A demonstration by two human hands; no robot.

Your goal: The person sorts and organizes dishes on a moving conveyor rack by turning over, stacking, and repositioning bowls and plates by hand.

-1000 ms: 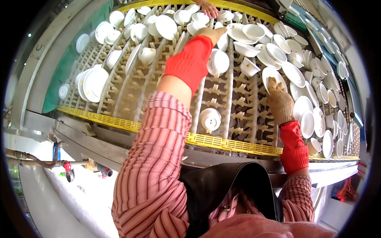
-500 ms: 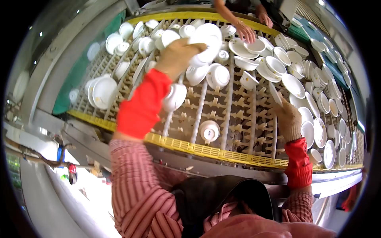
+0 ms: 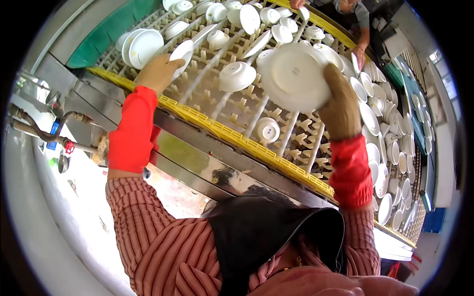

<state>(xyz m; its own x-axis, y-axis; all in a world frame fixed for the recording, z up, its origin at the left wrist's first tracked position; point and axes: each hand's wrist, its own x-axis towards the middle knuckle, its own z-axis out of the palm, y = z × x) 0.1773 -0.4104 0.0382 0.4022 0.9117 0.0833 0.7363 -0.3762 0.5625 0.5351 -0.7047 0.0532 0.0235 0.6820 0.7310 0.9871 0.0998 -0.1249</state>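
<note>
Right hand pinches large plate just left of it, edge-on 0.5 s ago, now underside showing; partly hides bowl beyond. Left hand pinches small dish at its thumb; other fingers unclear.

Green sheet slanting up at ten o'clock! Swing to nine: a dark curved pipe, red valve handle just below. Something boxy and blue at four!
</note>
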